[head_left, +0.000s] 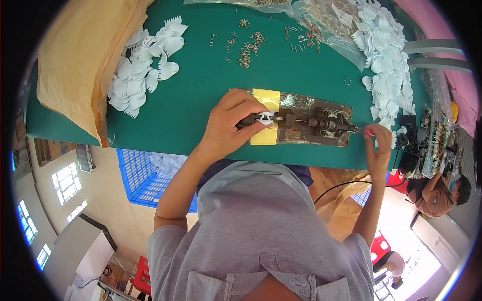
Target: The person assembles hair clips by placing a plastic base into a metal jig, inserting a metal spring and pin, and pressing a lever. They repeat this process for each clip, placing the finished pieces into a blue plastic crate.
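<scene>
My left hand (pixel 232 120) pinches a small white plastic hair claw clip (pixel 265 118) at the left end of a metal push-clamp jig (pixel 329 123). The jig is mounted on a dark base plate, which has a band of yellow tape (pixel 266 98) around it. The clip lies against the jig's end, partly covered by my fingers. At the right end of the jig, my right hand (pixel 380 145) has its fingers closed on the red-tipped lever handle (pixel 369 132).
Loose white clip halves (pixel 133 83) lie at the left by a brown paper bag (pixel 85 60), with more clip halves (pixel 389 70) at the right. Small metal springs (pixel 246 52) and thin pins (pixel 304 39) lie beyond the jig. A blue crate (pixel 138 178) stands below the green table (pixel 201 75).
</scene>
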Demonstrator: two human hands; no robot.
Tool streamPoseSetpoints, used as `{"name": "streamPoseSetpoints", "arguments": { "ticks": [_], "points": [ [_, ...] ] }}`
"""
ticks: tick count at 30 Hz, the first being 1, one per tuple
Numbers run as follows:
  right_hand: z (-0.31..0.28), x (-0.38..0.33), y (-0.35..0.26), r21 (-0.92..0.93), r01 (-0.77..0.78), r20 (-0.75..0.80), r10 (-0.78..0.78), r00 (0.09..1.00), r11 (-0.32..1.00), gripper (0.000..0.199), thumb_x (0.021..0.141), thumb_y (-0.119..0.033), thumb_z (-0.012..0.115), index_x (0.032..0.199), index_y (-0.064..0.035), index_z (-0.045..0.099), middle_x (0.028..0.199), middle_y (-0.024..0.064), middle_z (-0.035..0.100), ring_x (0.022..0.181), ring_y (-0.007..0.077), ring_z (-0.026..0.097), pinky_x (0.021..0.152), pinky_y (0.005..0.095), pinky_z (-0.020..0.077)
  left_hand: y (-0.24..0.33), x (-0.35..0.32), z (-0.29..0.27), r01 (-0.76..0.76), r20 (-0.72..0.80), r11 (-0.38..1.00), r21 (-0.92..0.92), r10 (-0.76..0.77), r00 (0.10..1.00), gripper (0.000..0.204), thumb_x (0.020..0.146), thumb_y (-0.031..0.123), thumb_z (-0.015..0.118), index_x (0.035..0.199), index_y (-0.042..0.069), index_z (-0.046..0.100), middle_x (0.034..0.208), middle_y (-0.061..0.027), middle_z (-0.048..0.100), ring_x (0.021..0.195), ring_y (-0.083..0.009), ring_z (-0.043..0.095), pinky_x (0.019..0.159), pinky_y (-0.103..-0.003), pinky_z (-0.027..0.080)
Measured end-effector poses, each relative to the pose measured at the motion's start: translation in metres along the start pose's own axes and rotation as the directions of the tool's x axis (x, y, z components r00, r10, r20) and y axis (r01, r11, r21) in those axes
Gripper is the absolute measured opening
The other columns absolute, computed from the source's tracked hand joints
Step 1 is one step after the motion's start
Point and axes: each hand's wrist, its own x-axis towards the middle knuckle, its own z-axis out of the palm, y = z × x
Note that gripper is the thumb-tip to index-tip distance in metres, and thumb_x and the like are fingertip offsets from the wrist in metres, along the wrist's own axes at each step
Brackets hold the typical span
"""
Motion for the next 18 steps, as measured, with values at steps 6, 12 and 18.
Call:
{"name": "streamPoseSetpoints", "arguments": {
  "ticks": [6,12,18],
  "points": [
    [-0.028,-0.005,0.022,0.688,-0.274,0.114,0.272,0.955,0.672,0.031,0.095,0.009,0.056,0.123,0.0032,0.068,0.123,0.0122,0.073,0.111,0.0188,0.07,0.102,0.0316,0.0503,0.002,-0.001,0.007,0.053,-0.052,0.995,-0.082,-0.058,0.997,0.026,0.08,-0.001,0.088,0.101,0.003,0.073,0.105,-0.0071,0.068,0.095,-0.0195,0.065,0.081,-0.031,0.052],
    [-0.009,0.013,0.015,0.497,-0.224,0.044,0.233,0.971,0.838,0.038,0.091,0.01,0.054,0.125,0.0032,0.069,0.12,0.0118,0.076,0.117,0.0198,0.069,0.106,0.0333,0.0485,0.007,0.0,0.008,0.033,-0.115,0.998,-0.05,-0.039,0.993,0.025,0.081,0.004,0.087,0.101,0.006,0.072,0.102,-0.0073,0.071,0.094,-0.0259,0.066,0.079,-0.035,0.054],
    [0.011,0.099,-0.127,0.521,0.116,0.085,-0.187,0.979,0.846,0.018,0.094,-0.006,0.075,0.112,-0.0032,0.075,0.106,0.009,0.076,0.102,0.0224,0.071,0.095,0.0338,0.0531,-0.003,-0.005,0.012,-0.193,-0.188,0.979,0.067,0.202,0.961,0.019,0.081,0.003,0.084,0.097,0.007,0.074,0.099,-0.0067,0.072,0.094,-0.0261,0.07,0.082,-0.038,0.056]
  ]
}}
